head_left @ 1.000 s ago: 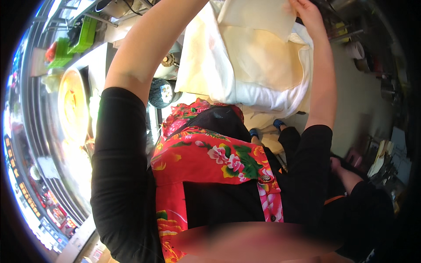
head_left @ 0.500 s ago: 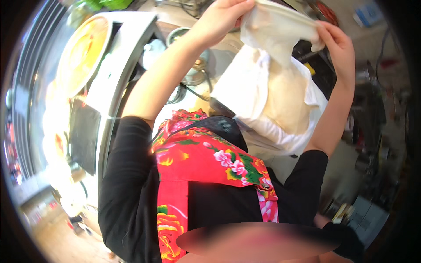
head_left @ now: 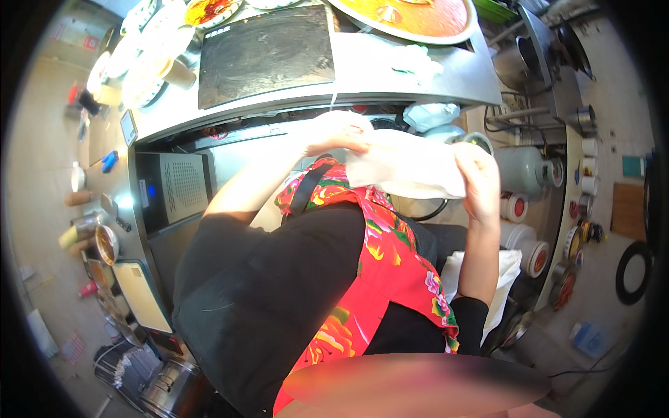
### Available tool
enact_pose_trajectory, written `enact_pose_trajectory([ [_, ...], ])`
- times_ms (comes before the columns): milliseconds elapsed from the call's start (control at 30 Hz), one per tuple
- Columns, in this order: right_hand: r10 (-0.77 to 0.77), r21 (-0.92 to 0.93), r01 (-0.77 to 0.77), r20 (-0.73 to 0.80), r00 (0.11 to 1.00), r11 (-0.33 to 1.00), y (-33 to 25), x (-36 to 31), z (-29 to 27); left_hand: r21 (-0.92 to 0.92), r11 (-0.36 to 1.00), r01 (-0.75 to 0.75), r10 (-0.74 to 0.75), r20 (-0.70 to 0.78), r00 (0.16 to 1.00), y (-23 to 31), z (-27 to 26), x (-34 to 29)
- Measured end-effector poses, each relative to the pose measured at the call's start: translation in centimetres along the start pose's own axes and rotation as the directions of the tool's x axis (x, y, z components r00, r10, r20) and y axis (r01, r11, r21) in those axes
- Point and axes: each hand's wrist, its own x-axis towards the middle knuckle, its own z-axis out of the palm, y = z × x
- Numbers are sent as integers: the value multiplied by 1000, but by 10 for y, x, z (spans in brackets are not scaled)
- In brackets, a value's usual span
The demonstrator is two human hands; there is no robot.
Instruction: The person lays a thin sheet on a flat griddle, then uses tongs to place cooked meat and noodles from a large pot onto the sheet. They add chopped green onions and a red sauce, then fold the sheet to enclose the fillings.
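Note:
A thin, pale, floppy dough-like sheet (head_left: 408,166) hangs between my hands, in front of the red floral apron, and is washed out by glare. Its left edge is pinched by my left hand (head_left: 339,134), close to the counter's front edge. My right hand (head_left: 478,177) is closed on the sheet's right end, fingers curled toward me. Beyond, a black rectangular board (head_left: 268,56) lies on the steel counter (head_left: 380,73). White cloth (head_left: 502,279) shows behind my right forearm; what it wraps is mostly hidden.
A wide pan of orange-red liquid (head_left: 456,17) stands at the back, right of the board. Bowls and a cup (head_left: 176,73) crowd the counter's left end. At right are a gas cylinder (head_left: 523,171), white tubs (head_left: 517,207) and a metal pot (head_left: 519,66).
My body and view have turned left, from the cloth-wrapped stack toward the counter with the black board. The sheet has travelled along in both hands and is now lower, closer to my body.

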Motion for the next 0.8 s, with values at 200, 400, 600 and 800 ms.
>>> enact_pose_trajectory([
  [200, 42, -560, 60, 168, 985, 826, -29, 134, 134, 367, 869, -331, 436, -252, 864, 33, -176, -78],
  [400, -532, -577, 550, 222, 817, 604, -43, 301, 220, 401, 898, -182, 395, -548, 737, 105, -332, -59],
  [600, -476, -716, 528, 305, 825, 456, 2, 355, 248, 675, 730, 107, 400, -548, 735, 115, -368, -44],
  [800, -163, -851, 494, 469, 868, 177, 69, 302, 265, 859, 396, 325, 234, -436, 869, 37, -341, -67],
])
